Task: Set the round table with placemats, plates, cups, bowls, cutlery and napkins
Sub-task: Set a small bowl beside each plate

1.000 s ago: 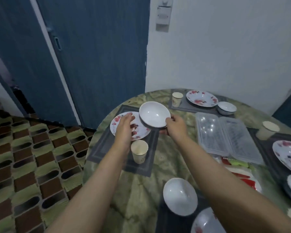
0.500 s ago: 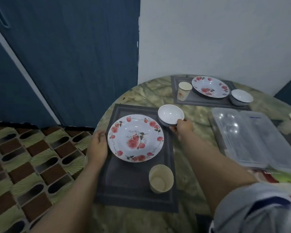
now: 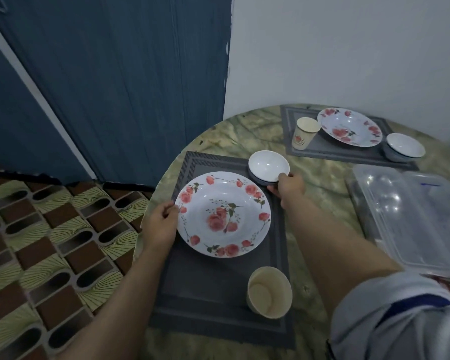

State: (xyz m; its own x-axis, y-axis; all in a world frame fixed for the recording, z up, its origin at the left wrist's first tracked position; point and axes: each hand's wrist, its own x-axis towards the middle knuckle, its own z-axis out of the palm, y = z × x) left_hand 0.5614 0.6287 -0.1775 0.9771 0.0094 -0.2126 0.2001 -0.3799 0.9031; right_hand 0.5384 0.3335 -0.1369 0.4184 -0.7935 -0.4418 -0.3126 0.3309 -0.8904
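The right hand point(image 3: 287, 187) pinches the white bowl point(image 3: 268, 166) at the placemat point(image 3: 213, 287) corner; the left hand point(image 3: 164, 224) holds the plate point(image 3: 224, 214) rim. Next it seems both must let go gently.

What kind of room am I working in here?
Probably a home dining corner: a round marble-look table set with grey placemats and rose-patterned plates, a patterned tile floor, and blue doors beside a plain white wall.

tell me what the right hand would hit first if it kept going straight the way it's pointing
The right hand points up and left at the white bowl, which it already grips at the near rim. Pushing on would shove that bowl first; beyond it lies bare table, though depth is uncertain.
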